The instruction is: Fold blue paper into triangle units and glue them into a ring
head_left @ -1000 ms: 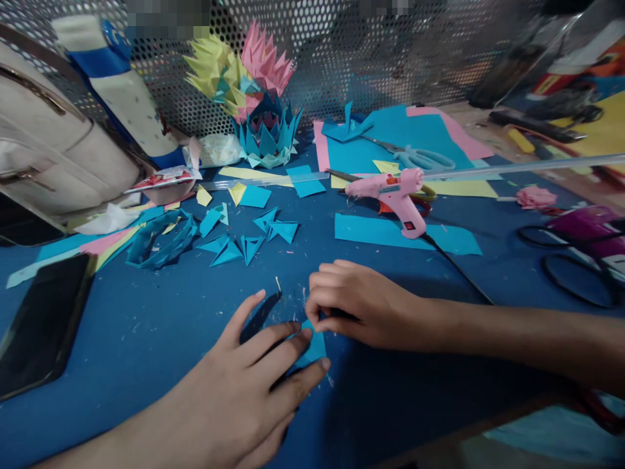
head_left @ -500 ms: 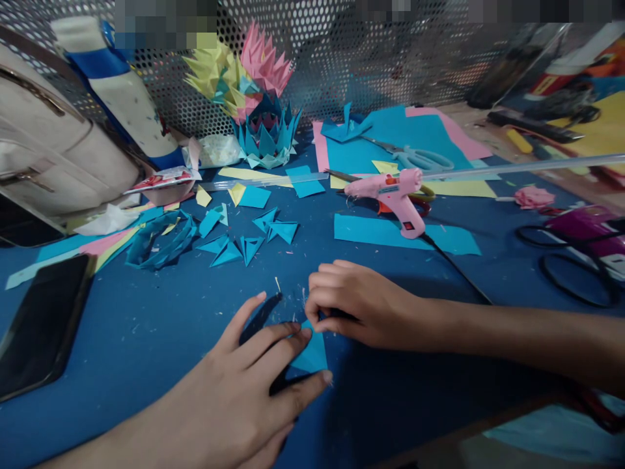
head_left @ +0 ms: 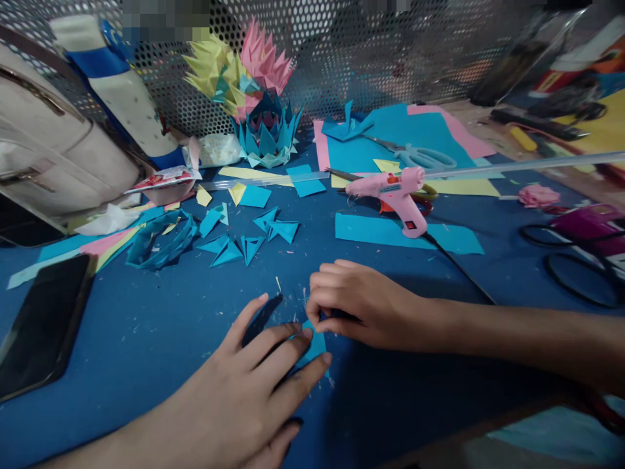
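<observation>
One small bright-blue piece of paper, lying on the dark-blue tabletop, partly covered. One left hand, palm down, fingers spread and clasping nothing, some tips resting on that paper. One right hand, fingers curled in at the paper's far corner; whether they pinch it, cannot tell. Several pointed, folded blue paper pieces, beyond the left hand. One pink plastic glue gun, beyond the right. Handling note, by judgement: steady the paper with even fingertip pressure; align edges before firming any crease.
</observation>
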{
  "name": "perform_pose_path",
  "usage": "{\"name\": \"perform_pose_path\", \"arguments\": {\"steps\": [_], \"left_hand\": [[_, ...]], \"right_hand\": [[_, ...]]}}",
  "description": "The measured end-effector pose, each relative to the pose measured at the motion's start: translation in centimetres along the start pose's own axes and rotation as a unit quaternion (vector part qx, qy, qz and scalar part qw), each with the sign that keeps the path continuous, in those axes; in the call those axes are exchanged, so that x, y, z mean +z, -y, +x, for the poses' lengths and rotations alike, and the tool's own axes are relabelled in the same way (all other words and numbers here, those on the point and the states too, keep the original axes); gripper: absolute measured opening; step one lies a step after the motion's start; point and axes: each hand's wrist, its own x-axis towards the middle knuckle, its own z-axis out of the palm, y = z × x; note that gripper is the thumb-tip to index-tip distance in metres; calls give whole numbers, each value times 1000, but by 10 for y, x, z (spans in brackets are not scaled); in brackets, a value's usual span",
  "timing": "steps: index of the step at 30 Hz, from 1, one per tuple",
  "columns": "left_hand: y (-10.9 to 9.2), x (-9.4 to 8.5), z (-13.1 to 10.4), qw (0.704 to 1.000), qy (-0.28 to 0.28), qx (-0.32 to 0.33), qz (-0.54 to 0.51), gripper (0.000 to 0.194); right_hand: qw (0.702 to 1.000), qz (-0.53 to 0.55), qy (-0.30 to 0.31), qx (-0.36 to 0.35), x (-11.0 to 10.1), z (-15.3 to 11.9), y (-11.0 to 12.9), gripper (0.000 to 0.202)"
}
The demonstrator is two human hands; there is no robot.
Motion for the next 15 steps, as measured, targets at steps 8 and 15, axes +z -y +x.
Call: {"name": "perform_pose_path", "arguments": {"steps": [8,15], "left_hand": [[-1,2,1,1000,-2,-13,-6,57],[-2,9,0,1000,-2,-14,4,59]], "right_hand": [[999,32,-20,-7,-3,-1,-5,8],[992,33,-43,-114,-10,-6,-15,18]]}}
